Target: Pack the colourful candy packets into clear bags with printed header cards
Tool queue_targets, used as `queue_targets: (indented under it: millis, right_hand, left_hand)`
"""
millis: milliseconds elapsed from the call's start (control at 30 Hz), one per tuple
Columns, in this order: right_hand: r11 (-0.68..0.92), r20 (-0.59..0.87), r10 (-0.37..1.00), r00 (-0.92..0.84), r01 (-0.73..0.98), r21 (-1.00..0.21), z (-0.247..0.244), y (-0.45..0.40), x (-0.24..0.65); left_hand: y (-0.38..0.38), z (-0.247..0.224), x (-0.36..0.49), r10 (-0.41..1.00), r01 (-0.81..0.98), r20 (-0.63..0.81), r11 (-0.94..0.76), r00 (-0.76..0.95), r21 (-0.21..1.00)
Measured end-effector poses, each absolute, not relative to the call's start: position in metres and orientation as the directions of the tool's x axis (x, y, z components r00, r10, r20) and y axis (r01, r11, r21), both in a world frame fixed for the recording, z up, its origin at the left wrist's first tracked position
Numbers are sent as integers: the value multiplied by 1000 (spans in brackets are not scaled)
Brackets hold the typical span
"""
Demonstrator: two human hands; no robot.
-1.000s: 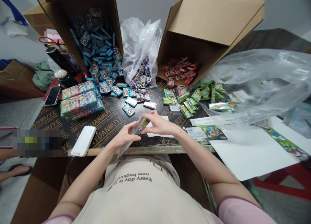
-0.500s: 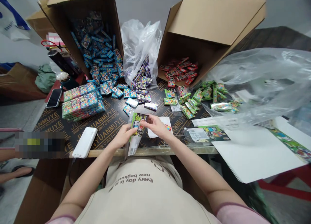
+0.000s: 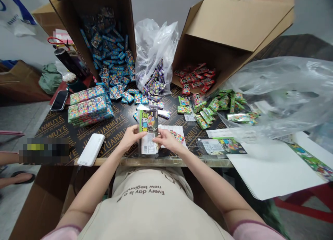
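Note:
A green and black printed packaging card (image 3: 148, 123) with a white label panel at its lower end stands nearly upright before me, just over the table's front edge. Clear film seems to edge it. My left hand (image 3: 131, 138) pinches its left side, thumb on the face. On the right side, my right hand (image 3: 168, 139) grips it with the thumb over the label panel. Under and behind the right hand lies a white paper (image 3: 179, 129) with a small red printed packet (image 3: 177, 136) on it. Several small blue boxes (image 3: 127, 97) and purple boxes (image 3: 155, 98) lie beyond the card.
Open cartons hold blue boxes (image 3: 111, 65) and red boxes (image 3: 195, 77). Green boxes (image 3: 208, 113) are scattered to the right, near a large clear plastic bag (image 3: 281, 84). Stacked wrapped boxes (image 3: 88, 106), a phone (image 3: 59, 100) and a white power bank (image 3: 91, 150) sit left. White sheets (image 3: 275, 174) overhang the right.
The packaging card has been straightened from a bent, tilted pose to flat and upright. My right hand has moved down from its top to its lower right side.

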State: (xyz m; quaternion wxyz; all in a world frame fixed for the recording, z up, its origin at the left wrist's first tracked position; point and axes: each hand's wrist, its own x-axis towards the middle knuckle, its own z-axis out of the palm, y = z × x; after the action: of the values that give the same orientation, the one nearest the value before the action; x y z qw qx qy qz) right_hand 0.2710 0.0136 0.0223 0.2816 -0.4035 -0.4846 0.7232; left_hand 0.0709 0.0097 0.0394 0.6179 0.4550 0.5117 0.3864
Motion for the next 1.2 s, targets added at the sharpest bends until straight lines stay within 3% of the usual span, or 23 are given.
queue_targets:
  millis: [133, 333, 433, 533, 667, 733, 833, 967, 1200]
  right_hand:
    - [-347, -291, 828, -478, -29, -938, 12, 21, 280]
    - [-219, -213, 904, -371, 28, -975, 6, 17, 278]
    - [-188, -154, 942, -298, -91, -978, 18, 20, 273]
    - [-160, -139, 986, -96, -277, -947, 36, 27, 263]
    - [-111, -158, 982, 108, -346, -932, 52, 28, 245]
    - [-104, -160, 978, 130, -361, -927, 55, 25, 238]
    - [-112, -186, 973, 136, -428, -897, 56, 21, 235]
    - [-191, -237, 971, 31, -498, -846, 58, 19, 241]
    - [-135, -168, 986, 17, -526, -840, 59, 13, 243]
  left_hand:
    - [2, 26, 71, 872, -89, -357, 406, 335, 909]
    - [5, 15, 75, 943, -182, -233, 279, 239, 943]
    - [4, 16, 78, 950, -192, -177, 229, 256, 954]
    - [-4, 22, 86, 927, -159, -199, 259, 317, 953]
    - [-9, 41, 104, 964, -356, -237, 266, 123, 896]
    - [-5, 53, 112, 948, -505, -318, 284, 20, 815]
    - [6, 63, 115, 903, -599, -430, 346, 3, 722]
    - [16, 68, 107, 907, -556, -422, 355, 9, 752]
    - [17, 73, 99, 936, -539, -350, 311, 31, 783]
